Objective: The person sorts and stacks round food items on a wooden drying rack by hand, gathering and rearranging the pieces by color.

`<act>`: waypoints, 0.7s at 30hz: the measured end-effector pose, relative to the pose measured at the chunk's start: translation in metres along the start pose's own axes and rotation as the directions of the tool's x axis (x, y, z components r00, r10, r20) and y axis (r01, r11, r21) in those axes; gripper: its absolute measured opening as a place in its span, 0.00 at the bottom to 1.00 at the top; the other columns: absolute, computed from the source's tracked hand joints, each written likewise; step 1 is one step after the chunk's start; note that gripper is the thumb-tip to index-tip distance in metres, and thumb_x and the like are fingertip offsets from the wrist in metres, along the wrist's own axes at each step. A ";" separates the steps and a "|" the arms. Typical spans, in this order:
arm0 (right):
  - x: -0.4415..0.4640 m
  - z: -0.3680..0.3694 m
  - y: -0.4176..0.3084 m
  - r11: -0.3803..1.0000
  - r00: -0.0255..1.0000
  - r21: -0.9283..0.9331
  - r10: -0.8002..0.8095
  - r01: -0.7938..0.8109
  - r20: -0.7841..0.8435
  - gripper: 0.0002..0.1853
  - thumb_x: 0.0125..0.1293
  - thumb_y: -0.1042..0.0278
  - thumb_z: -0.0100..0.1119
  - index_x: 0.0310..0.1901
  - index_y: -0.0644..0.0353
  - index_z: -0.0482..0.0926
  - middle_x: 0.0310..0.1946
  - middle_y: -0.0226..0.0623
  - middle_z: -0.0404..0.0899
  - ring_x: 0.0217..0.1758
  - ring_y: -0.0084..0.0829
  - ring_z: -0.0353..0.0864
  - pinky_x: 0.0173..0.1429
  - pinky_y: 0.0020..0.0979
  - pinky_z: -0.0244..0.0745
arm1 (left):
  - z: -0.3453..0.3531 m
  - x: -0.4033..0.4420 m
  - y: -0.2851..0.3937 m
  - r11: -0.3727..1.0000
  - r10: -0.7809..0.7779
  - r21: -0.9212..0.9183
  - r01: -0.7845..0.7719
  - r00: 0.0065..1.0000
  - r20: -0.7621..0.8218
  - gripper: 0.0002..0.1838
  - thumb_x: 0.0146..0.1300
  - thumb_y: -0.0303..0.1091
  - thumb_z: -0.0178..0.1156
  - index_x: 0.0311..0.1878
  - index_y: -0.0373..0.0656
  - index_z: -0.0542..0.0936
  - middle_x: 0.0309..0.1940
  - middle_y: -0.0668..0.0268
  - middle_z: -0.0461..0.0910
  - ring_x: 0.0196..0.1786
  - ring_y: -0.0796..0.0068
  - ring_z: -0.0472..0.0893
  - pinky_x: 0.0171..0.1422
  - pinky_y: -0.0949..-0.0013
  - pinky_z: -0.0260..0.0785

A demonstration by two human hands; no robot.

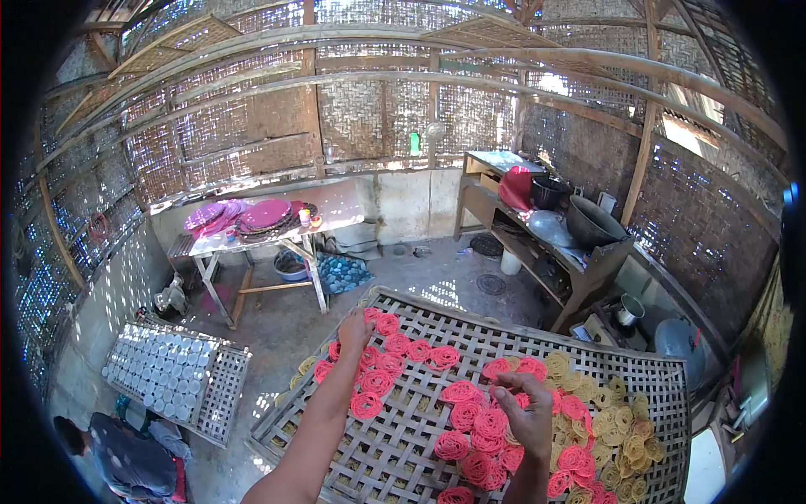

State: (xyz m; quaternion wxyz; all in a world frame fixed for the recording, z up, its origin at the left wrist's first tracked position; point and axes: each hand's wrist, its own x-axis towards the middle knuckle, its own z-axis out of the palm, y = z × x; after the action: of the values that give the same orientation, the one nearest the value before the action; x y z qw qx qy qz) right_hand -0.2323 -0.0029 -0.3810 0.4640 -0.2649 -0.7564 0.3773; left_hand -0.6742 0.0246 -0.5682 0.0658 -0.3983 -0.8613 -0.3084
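A slatted bamboo drying rack (395, 433) stretches out below both hands. Pink coiled crackers (376, 382) lie flat in a cluster on its left part, and another pink group (488, 429) overlaps near the middle. Yellowish coiled crackers (617, 424) are heaped on the right side. Over the far left cluster, my left hand (356, 332) has its fingers pinched together at the edge of a pink coiled cracker (371, 316). My right hand (529, 413) is above the pink and yellow pieces, thumb and fingers apart, with nothing visible between them.
At the lower left, a person (130, 454) is beside a rack of pale round pieces (168, 370). A table (336, 210) with pink and purple round items stands at the back. To the right, a wooden bench (525, 260) carries a large dark pot (594, 222). Bamboo poles (378, 80) cross overhead.
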 end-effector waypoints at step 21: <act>0.001 -0.010 0.003 0.999 0.998 -0.015 0.046 -0.046 -0.032 0.14 0.62 0.72 0.71 0.49 0.65 0.86 0.41 0.38 0.87 0.40 0.26 0.81 0.47 0.29 0.77 | 0.005 0.069 0.014 0.812 0.398 0.281 -0.511 0.838 0.374 0.18 0.49 0.29 0.68 0.46 0.41 0.84 0.54 0.53 0.82 0.59 0.51 0.81 0.61 0.54 0.78</act>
State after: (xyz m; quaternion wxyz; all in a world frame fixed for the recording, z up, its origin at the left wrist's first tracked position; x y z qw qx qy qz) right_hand -0.2230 0.0030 -0.3804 0.4649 -0.2918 -0.7457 0.3777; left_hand -0.7095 0.0788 -0.5407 0.0817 -0.6167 -0.7812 -0.0518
